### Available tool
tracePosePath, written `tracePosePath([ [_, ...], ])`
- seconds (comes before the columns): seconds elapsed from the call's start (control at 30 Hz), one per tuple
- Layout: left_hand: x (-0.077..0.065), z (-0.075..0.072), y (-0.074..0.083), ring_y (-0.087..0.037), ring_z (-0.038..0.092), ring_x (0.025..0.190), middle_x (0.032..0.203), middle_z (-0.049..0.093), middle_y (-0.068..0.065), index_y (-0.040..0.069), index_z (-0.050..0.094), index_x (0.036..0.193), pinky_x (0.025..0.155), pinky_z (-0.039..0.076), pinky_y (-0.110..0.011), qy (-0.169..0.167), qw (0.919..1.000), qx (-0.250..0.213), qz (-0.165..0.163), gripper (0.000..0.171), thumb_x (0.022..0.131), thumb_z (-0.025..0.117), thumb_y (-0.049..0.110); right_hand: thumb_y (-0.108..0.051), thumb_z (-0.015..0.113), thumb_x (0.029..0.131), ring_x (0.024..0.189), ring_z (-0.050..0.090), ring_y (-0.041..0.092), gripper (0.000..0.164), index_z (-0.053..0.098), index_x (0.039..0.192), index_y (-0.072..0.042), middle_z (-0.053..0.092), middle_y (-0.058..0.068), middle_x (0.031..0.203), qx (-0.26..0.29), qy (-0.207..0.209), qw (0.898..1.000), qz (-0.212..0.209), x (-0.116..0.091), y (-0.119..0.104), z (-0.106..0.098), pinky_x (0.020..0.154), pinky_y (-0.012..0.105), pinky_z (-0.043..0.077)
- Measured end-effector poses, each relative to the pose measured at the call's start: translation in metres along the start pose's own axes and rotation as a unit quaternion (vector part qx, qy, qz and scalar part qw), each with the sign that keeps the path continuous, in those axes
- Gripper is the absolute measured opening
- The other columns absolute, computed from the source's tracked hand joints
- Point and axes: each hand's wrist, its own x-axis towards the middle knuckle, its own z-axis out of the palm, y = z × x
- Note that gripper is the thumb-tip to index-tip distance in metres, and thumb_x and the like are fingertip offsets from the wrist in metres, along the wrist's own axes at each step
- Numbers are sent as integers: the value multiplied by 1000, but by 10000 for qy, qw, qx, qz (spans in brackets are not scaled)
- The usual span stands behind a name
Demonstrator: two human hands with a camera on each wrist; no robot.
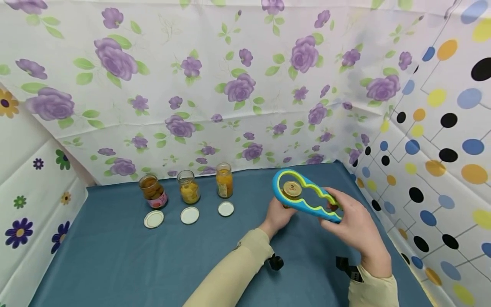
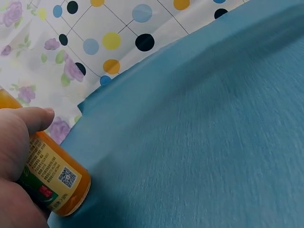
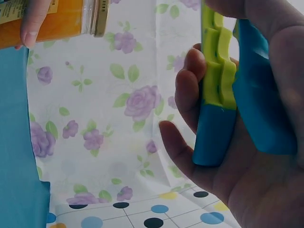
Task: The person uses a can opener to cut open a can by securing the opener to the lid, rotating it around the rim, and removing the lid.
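My left hand [image 1: 279, 214] grips an orange-filled glass jar [image 2: 71, 190]; its label and base show in the left wrist view. The jar's gold lid [image 1: 292, 188] is on, and the head view shows it through the opening of a blue and lime-green jar opener [image 1: 303, 207]. Curled round the opener's handles is my right hand [image 1: 358, 224]. In the right wrist view, the jar opener [image 3: 213, 135] stands apart from the jar [image 3: 66, 21], whose lid faces it. My left fingers are mostly hidden in the head view.
Three lidless jars stand in a row at the back left: one with brown contents [image 1: 153, 192], two with yellow-orange contents [image 1: 189, 190] [image 1: 224, 181]. A loose lid [image 1: 154, 219] lies before the first, with two more alongside. Patterned sheets surround the blue-covered table [image 1: 153, 264].
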Motion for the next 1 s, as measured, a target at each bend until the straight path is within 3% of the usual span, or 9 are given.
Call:
tracePosePath([
  [0.07,-2,-4,-2,-17,49,64,69,50,-3,13,56,91,66,44,-33,-46,9997,-30,248,18,91,74,17,-20,81,73,88,59,7,76,51,142,-25,61,-6,102,-40,-6,10000,-77,2,-1,2,70,41,51],
  [0.13,-5,-8,-4,-15,50,64,69,51,-1,15,57,92,66,44,-31,-80,9993,5,352,17,91,74,18,-20,81,71,89,59,7,78,51,142,-27,61,-7,100,-96,-21,9999,-136,4,-2,3,69,40,50],
  [0.4,-31,-32,-6,-9,56,88,101,59,6,25,53,122,78,51,-35,-104,9989,450,29,38,91,73,36,-22,83,70,88,57,8,78,51,142,-29,62,-7,97,-46,-194,9997,-154,8,-10,9,69,40,50],
  [0.57,-52,-53,1,-8,58,97,111,60,8,27,52,125,85,53,-38,-59,9981,608,-81,44,89,75,36,-23,82,72,90,58,8,79,49,143,-35,61,-12,100,119,-490,9986,-161,14,-23,20,68,38,51],
  [0.7,-66,-75,15,-10,58,95,112,61,6,24,53,125,83,53,-40,192,9986,482,90,47,85,78,20,-25,81,73,90,57,5,80,47,145,-36,61,-15,100,191,-721,9963,-425,24,-41,32,69,37,50],
  [0.87,-85,-106,56,-19,59,95,113,64,-8,8,58,124,83,52,-46,474,9968,-19,639,52,76,74,-4,-25,80,75,90,55,4,81,44,146,-38,60,-17,99,422,-898,9922,-753,35,-68,44,71,37,48],
  [1.0,-100,-123,78,-20,59,81,99,65,-17,-3,60,117,72,52,-43,493,9915,-357,1150,46,73,69,-15,-24,80,76,91,54,3,83,41,147,-41,59,-18,100,683,-1122,9875,-873,40,-90,50,70,36,47],
])
